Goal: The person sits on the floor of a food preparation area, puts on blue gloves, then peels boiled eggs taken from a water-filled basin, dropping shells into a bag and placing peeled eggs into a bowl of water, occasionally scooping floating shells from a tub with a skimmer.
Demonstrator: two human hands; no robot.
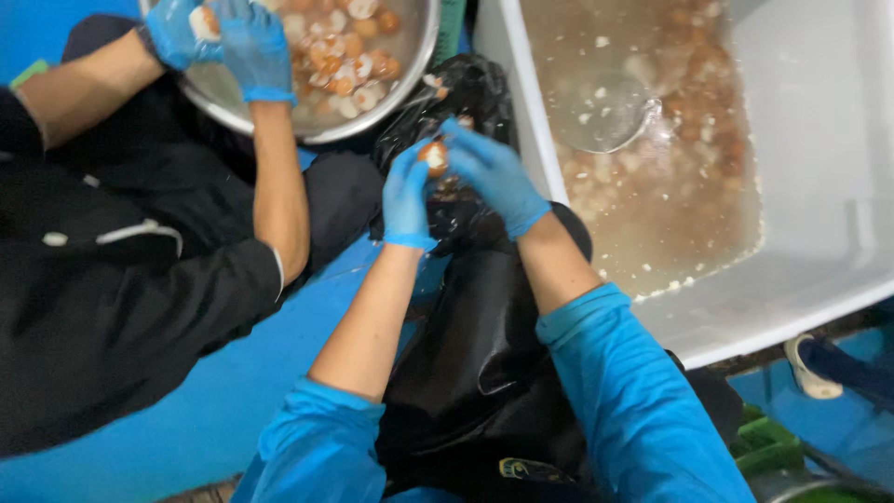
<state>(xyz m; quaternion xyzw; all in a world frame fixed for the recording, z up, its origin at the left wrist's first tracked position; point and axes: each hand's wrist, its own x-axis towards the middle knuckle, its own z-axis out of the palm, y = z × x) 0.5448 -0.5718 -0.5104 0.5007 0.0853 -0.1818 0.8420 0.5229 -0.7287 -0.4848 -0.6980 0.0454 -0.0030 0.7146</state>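
Note:
Both my hands wear blue gloves and meet over a black plastic bag [466,93] on my lap. My left hand [407,191] holds a brown-shelled egg [431,156] with a white peeled patch showing. My right hand [494,172] has its fingers on the same egg from the right side. Bits of shell lie on the bag just above my fingers.
A white tub [819,251] of cloudy water with several brown eggs and shell fragments stands at the right. A metal bowl [410,70] of peeled eggs sits at top left, where a co-worker's blue-gloved hands [223,37] hold an egg. The floor is blue.

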